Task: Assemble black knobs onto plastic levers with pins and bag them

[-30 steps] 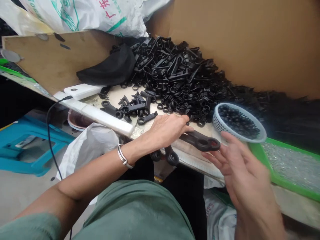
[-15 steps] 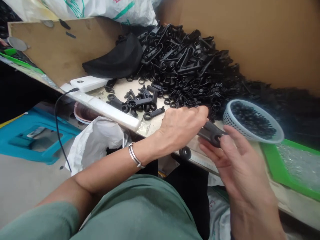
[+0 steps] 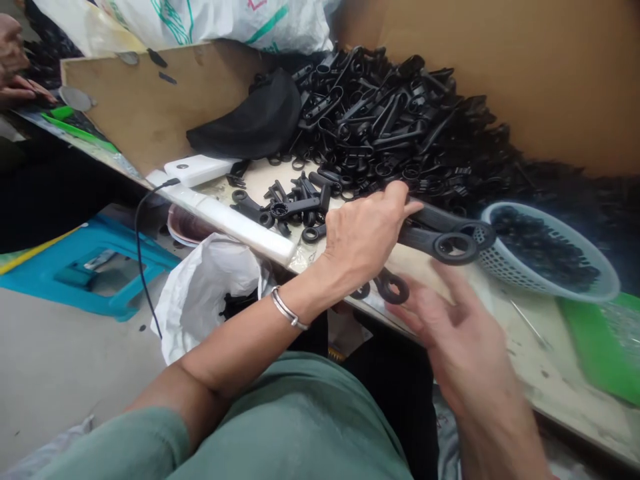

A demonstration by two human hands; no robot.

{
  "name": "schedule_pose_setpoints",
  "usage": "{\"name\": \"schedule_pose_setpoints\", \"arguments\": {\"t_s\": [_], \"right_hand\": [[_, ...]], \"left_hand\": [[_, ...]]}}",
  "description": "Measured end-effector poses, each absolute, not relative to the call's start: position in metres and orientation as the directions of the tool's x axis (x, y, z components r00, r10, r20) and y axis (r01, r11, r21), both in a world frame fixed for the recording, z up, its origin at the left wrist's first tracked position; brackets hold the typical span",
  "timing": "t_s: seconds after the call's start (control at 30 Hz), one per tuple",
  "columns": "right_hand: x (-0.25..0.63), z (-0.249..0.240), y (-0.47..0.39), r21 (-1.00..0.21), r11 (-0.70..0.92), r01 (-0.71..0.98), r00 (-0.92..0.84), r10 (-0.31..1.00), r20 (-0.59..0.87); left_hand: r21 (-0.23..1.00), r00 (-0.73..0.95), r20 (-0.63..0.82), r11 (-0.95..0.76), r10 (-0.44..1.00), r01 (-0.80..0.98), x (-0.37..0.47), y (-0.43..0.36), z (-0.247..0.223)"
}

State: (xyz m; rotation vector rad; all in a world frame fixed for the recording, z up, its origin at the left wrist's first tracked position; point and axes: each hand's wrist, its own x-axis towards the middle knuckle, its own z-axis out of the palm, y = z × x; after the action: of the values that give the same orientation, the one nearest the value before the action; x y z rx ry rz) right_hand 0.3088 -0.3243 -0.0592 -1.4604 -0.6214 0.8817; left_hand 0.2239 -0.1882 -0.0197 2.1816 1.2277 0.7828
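My left hand [image 3: 367, 230] is closed around several black plastic arms with ring-shaped ends. Two of these, an upper arm [image 3: 440, 217] and a lower arm [image 3: 425, 241], stick out to the right, their rings side by side. Below the palm hang more rings, one black ring end [image 3: 393, 287] plain to see. My right hand [image 3: 457, 327] is just right of that ring, thumb and fingers apart and a little blurred. Its fingertips come close to the ring; I cannot tell whether they touch. A small group of similar arms [image 3: 295, 207] lies on the table left of my left hand.
A large heap of black parts [image 3: 370, 120] rises against the cardboard at the back. At the right are a pale blue basket [image 3: 575, 287] of small black pieces and a green tray [image 3: 595, 347]. An open white bag [image 3: 195, 287] sits below the table edge. Another person's hand [image 3: 23, 90] shows at far left.
My right hand has come away from the black arm it was handling and opened. The arms in my left hand now stick out further right. The view has shifted slightly left.
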Motion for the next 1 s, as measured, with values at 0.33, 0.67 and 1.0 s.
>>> {"name": "schedule_pose_setpoints", "arguments": {"t_s": [0.33, 0.67, 1.0], "right_hand": [[0.291, -0.062, -0.317, -0.993, -0.064, -0.095, 0.472, 0.876, -0.101], [0.289, -0.073, -0.323, -0.965, -0.157, -0.208, 0.380, 0.897, -0.228], [0.267, -0.072, -0.323, -0.986, -0.163, -0.047, 0.295, 0.940, -0.169]], "left_hand": [[0.727, 0.174, 0.429, -0.453, 0.886, 0.516, 0.212, -0.177, -0.030], [0.929, 0.077, -0.003, 0.031, 0.997, -0.368, 0.198, -0.149, -0.053], [0.911, -0.003, -0.010, 0.008, 1.000, -0.412, 0.189, -0.154, -0.053]]}}
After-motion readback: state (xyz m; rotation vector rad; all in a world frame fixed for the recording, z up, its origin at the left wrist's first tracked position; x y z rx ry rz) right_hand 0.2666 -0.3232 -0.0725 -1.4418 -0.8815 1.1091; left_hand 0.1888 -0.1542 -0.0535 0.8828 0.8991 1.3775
